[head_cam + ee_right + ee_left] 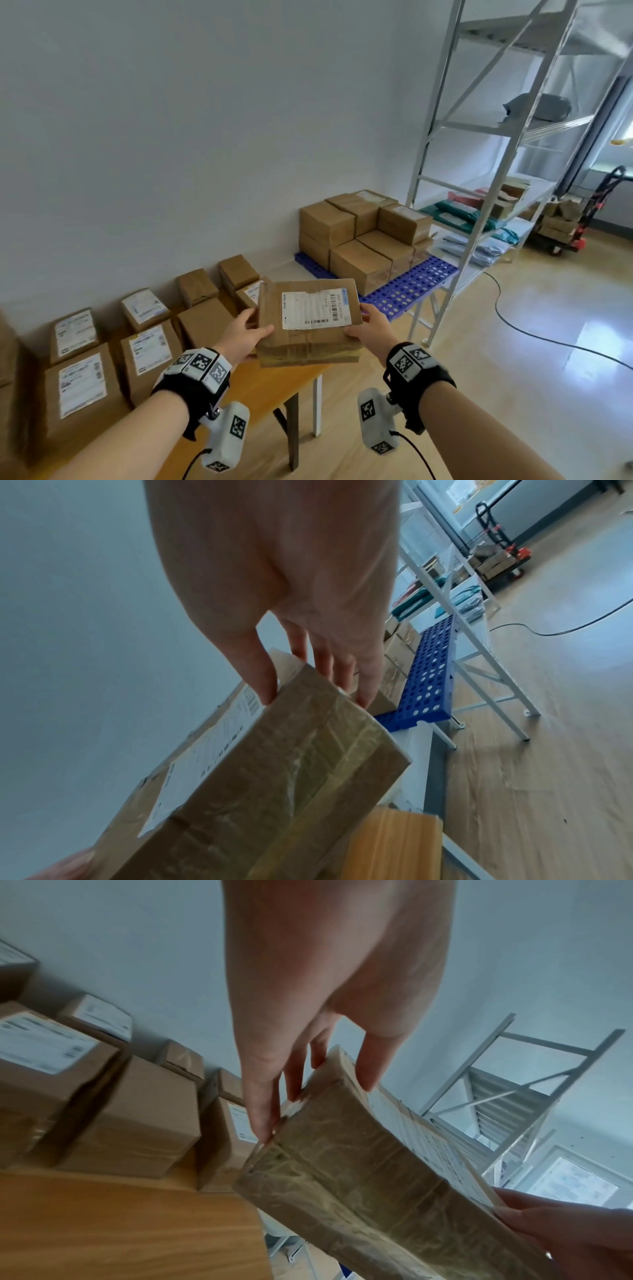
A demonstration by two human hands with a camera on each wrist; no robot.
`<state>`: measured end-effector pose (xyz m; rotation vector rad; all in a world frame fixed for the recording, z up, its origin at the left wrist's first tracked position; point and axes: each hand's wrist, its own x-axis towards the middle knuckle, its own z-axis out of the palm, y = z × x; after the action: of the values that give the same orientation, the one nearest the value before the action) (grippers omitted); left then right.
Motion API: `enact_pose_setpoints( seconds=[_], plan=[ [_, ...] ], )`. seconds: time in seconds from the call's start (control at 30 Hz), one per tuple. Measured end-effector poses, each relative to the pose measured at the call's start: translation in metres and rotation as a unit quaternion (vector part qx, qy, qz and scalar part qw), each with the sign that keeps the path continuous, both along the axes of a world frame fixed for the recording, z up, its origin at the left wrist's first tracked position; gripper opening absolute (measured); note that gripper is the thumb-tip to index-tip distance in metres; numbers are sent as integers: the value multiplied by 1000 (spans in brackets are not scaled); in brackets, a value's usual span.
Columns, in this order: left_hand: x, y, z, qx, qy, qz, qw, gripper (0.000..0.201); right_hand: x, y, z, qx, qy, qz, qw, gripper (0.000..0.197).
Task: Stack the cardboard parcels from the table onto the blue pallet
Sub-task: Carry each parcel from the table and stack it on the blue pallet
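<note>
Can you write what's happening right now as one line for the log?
step: carrying | held: parcel | left hand: grips | right hand: grips | target: blue pallet, part stacked

Both forearms bare, no sleeves. Each wrist carries a black strap: left strap [191, 394], right strap [423, 383]. On top of each strap, a curved row of white tiles printed with black square codes [200, 365]. Below each strap hangs a white block camera [226, 435], also code-marked, on a small metal joint. A thin black cable [191, 462] trails from each camera.
</note>
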<state>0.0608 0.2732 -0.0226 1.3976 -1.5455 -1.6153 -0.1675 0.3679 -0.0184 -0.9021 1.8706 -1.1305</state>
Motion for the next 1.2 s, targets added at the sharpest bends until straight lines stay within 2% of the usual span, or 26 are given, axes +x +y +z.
enact_pose_setpoints(
  seconds=[0.33,0.6,0.93,1.2],
  plan=[
    [-140,-68,-11,-1,-19,-34,999,61,-135,-46,-20,-2,-24,-45,999,61],
    [-246,-127,-19,31,15,-37,999,55,-243,-114,-19,6,-15,-38,999,61],
    [-330,-176,-29,70,5,0,998,56,-333,-182,-36,3,-40,-9,999,65],
    [-382,-193,-41,80,-4,78,994,57,-402,-250,-54,20,-70,71,995,70]
  ],
)
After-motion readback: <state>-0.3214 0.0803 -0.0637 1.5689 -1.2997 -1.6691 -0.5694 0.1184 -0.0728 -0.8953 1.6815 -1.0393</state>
